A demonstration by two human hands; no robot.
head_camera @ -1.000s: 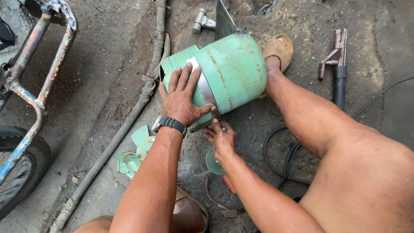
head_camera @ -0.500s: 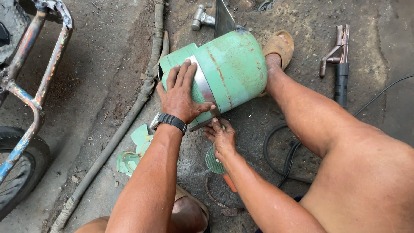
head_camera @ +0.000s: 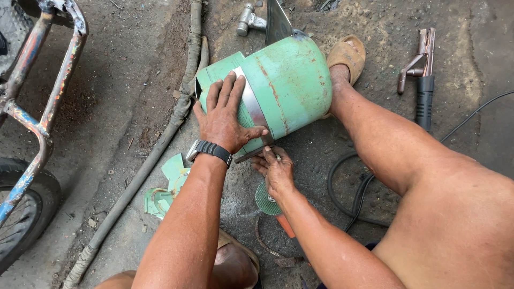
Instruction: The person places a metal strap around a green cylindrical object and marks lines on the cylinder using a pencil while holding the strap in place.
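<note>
The left hand (head_camera: 227,115) lies flat, fingers spread, on the near left end of a green, rust-streaked metal gas cylinder (head_camera: 278,88) that rests on its side on the dirt floor (head_camera: 128,107). Its palm and thumb press a thin strip of shiny sheet metal (head_camera: 250,104) against the curved wall of the cylinder; the strip wraps around the body like a band. A black wristwatch (head_camera: 211,150) sits on that wrist.

Just below the cylinder's near edge, the right hand (head_camera: 276,171) has its fingers pressed together in a pinch on a small slim object, a marker or scriber by the look of it, too small to tell for sure, with the tip at the lower end of the strip.

Beneath the right wrist lies a round green-grey grinding disc (head_camera: 266,200) on a tool with an orange handle part (head_camera: 285,226), mostly hidden by the forearm. To the left of the left forearm lie cut scraps of green sheet metal (head_camera: 166,184). A long, cloth-wrapped hose (head_camera: 160,144) runs from the far centre to the near left. A painted, rusty bicycle frame (head_camera: 37,101) and a black tyre (head_camera: 24,214) stand at the left edge.

At the far side of the cylinder, a foot in a tan sandal (head_camera: 347,53) braces against its rounded end. A small metal hammer (head_camera: 249,20) lies farther off. To the right lies a welding electrode holder (head_camera: 420,69) with a black cable (head_camera: 348,198) curling near the leg.
</note>
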